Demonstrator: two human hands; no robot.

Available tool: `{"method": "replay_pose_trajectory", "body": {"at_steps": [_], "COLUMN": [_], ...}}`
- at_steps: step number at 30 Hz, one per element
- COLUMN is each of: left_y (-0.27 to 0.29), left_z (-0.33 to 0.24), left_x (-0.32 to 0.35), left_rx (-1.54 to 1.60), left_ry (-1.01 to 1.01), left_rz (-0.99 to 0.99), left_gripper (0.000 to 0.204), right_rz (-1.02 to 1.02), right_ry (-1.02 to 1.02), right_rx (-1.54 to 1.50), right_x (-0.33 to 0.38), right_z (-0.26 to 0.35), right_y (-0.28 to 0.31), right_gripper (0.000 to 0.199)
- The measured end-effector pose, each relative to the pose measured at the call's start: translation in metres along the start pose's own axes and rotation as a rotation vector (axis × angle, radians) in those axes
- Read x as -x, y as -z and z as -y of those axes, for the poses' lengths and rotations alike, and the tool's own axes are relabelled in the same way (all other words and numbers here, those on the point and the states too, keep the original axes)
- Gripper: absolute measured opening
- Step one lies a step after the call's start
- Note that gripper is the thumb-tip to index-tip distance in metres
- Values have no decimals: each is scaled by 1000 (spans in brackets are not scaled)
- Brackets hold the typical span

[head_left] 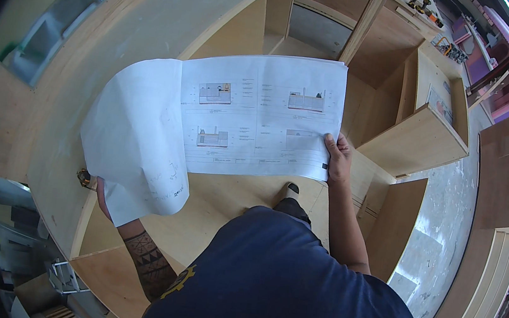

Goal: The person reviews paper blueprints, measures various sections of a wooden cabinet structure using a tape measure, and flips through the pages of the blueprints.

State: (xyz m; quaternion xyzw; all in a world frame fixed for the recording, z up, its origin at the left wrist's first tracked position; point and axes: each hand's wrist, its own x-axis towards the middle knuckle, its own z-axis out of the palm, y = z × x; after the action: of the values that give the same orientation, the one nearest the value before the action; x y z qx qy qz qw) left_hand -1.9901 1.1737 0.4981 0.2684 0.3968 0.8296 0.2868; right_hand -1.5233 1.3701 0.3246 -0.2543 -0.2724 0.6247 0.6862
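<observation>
A set of large paper construction drawings (228,117) is spread open before me, with small cabinet-like diagrams on the open pages. My right hand (338,158) pinches its lower right edge, thumb on top. The left-hand sheets (136,138) curl over and hang down across my left hand (103,198), whose fingers are mostly hidden behind the paper. That hand supports the set's left side. Right beside it shows a yellow-and-black tape measure (83,177); whether it rests on the counter or is in my fingers is unclear.
A curved plywood counter (123,35) bends round on the left. Open wooden cabinet units (418,122) stand at right, with power tools (423,2) on a far surface. Stacked panels (485,276) line the right edge. My shoe (291,191) shows below the drawings.
</observation>
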Motion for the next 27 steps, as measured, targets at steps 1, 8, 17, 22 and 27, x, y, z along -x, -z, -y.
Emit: {"method": "replay_pose_trajectory", "body": {"at_steps": [1,8,17,22,27], "left_y": [-2,-15,-7,-2,-7], "left_z": [0,-3,0,1,0], "left_x": [1,-2,-16,-23,-26], "left_rx": [0,29,34,49,39], "left_ry": [5,22,37,71,71], "left_rz": [-14,-13,15,31,38], "left_gripper": [54,54,53,53,52], "right_rz": [-28,-46,-49,-48,-14], "right_ry": [-2,-15,5,6,13], "right_rx": [22,38,44,52,21], "right_x": [-1,-1,3,5,3], "right_z": [0,4,10,13,14], "right_y": [0,-1,-6,-8,-10], "right_gripper": [21,19,20,20,20]}}
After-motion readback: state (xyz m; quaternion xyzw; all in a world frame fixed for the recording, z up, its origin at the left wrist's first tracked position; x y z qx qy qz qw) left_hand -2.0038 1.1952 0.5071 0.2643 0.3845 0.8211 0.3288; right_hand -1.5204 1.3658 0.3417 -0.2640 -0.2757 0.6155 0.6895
